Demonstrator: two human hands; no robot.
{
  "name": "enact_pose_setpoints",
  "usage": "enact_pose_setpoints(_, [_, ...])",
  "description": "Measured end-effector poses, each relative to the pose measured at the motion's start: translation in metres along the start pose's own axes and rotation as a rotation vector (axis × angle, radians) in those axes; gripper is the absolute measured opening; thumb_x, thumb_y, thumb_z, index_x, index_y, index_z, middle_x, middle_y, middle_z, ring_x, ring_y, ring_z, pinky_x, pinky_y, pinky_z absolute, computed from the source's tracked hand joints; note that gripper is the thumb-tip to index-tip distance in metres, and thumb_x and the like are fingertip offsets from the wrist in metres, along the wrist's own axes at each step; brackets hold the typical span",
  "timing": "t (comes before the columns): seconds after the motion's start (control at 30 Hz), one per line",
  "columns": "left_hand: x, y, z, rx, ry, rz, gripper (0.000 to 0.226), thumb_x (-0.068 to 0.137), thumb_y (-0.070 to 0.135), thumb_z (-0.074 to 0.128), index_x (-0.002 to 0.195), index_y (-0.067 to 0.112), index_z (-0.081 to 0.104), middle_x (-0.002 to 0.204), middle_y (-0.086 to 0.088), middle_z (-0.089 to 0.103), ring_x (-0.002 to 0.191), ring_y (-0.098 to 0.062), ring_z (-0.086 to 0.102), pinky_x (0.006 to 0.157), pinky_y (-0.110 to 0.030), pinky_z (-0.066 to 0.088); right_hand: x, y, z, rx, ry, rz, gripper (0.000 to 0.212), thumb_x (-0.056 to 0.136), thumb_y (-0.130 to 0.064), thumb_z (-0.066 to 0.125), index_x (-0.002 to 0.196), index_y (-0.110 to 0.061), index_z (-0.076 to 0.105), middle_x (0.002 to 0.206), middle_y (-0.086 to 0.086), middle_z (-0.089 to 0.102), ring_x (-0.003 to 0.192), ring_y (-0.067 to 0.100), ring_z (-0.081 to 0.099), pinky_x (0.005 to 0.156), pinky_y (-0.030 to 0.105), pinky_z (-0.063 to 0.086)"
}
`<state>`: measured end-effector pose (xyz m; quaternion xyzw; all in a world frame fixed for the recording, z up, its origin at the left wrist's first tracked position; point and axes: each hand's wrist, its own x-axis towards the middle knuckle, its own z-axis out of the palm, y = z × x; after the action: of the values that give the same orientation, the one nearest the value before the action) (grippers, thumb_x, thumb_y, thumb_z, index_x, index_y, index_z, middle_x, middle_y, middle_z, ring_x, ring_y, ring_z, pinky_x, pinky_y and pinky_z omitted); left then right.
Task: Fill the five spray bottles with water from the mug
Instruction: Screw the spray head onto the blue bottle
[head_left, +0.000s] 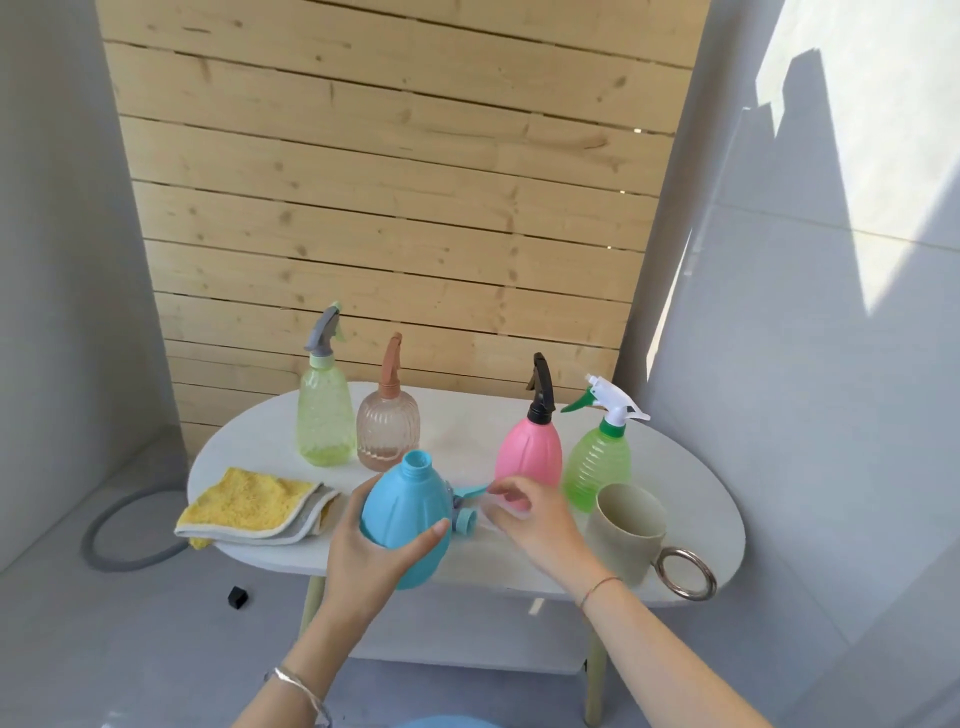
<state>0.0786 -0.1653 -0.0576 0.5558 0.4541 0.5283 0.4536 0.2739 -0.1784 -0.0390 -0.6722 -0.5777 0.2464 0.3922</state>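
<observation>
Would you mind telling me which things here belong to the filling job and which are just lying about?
Job: blue bottle in the left hand; blue spray head; pale yellow-green bottle; peach bottle; pink bottle; bright green bottle; mug.
Lying about: yellow cloth; grey hose and small black block on the floor.

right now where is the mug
In the head view the mug stands at the right front of the table, just in front of the rightmost green bottle.
</observation>
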Motion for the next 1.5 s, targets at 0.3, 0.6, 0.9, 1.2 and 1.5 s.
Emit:
enact_pose_setpoints(0.3, [0.020,-0.019,-0.014,0.015,-0.007,-0.005,0.079,0.036,0.063,0.081,0.108,0.045,0.053,0.110,0.012,0.062,0.101,-0.006,0.059,0.073,-0.016,0.047,0.039,0.018,0.053,-0.502,-0.140,-0.009,0.011,0.083,-0.028,0.060,0.073,-0.025,0.062,0.086,0.001,0.068,0.076,0.019,0.059,0.051,0.024,0.033])
enact_pose_setpoints(0.6, [0.024,-0.031,0.007,-0.014,-0.040,-0.029,0.081,0.040,0.063,0.081,0.113,0.041,0.052,0.109,0.015,0.062,0.100,-0.002,0.060,0.076,-0.020,0.051,0.048,-0.031,0.013,0.487,0.095,0.065,0.024,0.085,-0.019,0.071,0.109,-0.019,0.067,0.103,-0.006,0.070,0.098,0.009,0.063,0.079,0.012,0.044])
enact_pose_setpoints(0.9, [0.025,-0.036,0.028,-0.015,-0.107,-0.039,0.082,0.042,0.065,0.081,0.115,0.042,0.049,0.111,0.014,0.062,0.101,-0.001,0.060,0.074,-0.019,0.051,0.051,-0.107,-0.039,1.029,0.169,-0.075,0.011,0.091,-0.021,0.059,0.097,-0.025,0.067,0.092,-0.011,0.070,0.100,0.009,0.061,0.107,0.027,0.036])
enact_pose_setpoints(1.2, [0.025,-0.038,0.033,0.015,-0.141,-0.035,0.084,0.045,0.068,0.078,0.118,0.043,0.045,0.113,0.017,0.059,0.103,0.000,0.058,0.072,-0.015,0.049,0.056,-0.110,-0.010,1.070,0.212,-0.104,0.017,0.089,-0.021,0.063,0.105,-0.023,0.065,0.086,-0.017,0.071,0.103,0.011,0.057,0.107,0.029,0.037])
enact_pose_setpoints(1.5, [0.028,-0.042,0.030,0.053,-0.196,-0.012,0.085,0.047,0.066,0.081,0.119,0.042,0.041,0.118,0.016,0.057,0.105,0.003,0.057,0.078,-0.013,0.049,0.044,-0.081,0.018,0.857,0.040,-0.046,0.032,0.086,-0.009,0.067,0.116,-0.012,0.058,0.114,0.004,0.070,0.102,0.001,0.065,0.079,0.008,0.047])
